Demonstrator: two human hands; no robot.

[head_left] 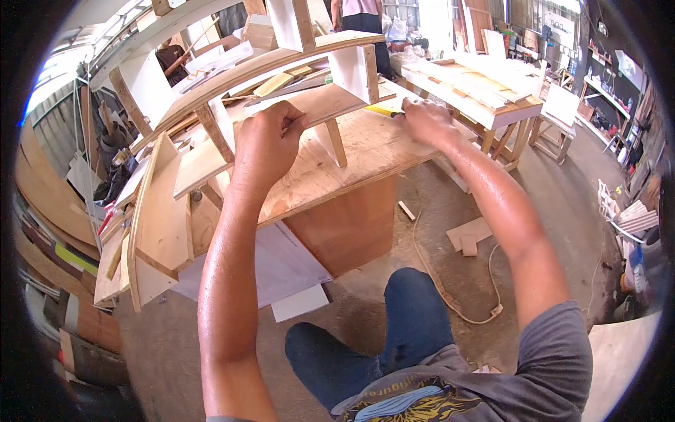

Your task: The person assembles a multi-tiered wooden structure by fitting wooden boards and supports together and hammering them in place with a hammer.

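A curved wooden frame (246, 74) with upright blocks and white panels stands on the plywood workbench (365, 151). My left hand (273, 133) is at the frame's near edge, fingers curled together beside a plywood shelf piece (320, 104); what lies between the fingertips is too small to make out. To the right, over the bench's far right part, my right hand (427, 121) has its fingers closed at the end of a yellow tape measure (383, 110). The tape reaches left towards the frame's right end.
Behind the bench stand a person in a pink top (358, 15) and another in dark clothing (171, 60). A second work table (485, 95) is at the right. A cord (439, 288) and wood scraps (470, 235) lie on the floor. Boards (56, 190) lean at the left.
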